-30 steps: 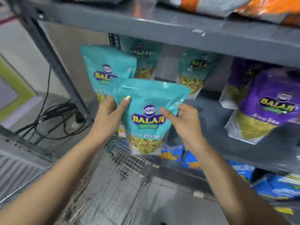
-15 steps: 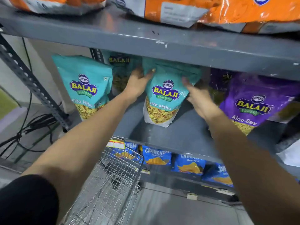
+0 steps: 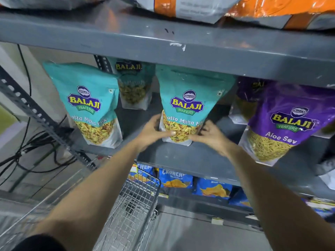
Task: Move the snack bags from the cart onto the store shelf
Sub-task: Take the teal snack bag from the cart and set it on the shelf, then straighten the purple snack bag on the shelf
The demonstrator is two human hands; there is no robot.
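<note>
A teal Balaji snack bag (image 3: 188, 98) stands upright on the grey middle shelf (image 3: 181, 160). My left hand (image 3: 153, 129) grips its lower left corner, thumb across the front. My right hand (image 3: 211, 135) holds the lower right corner. Another teal bag (image 3: 88, 104) stands to its left, and a third teal bag (image 3: 133, 86) sits further back between them. The wire cart (image 3: 130, 205) is below my arms; I see no bags in the part that shows.
Purple Aloo Sev bags (image 3: 284, 122) stand at the right of the same shelf. Orange bags (image 3: 272, 9) lie on the shelf above. Blue chip bags (image 3: 175, 180) fill the shelf below. A slanted metal upright (image 3: 36, 113) and black cables (image 3: 27, 151) are at the left.
The teal bag went from in front of the shelf onto it and now stands upright. Both hands slid from its upper sides down to its bottom corners.
</note>
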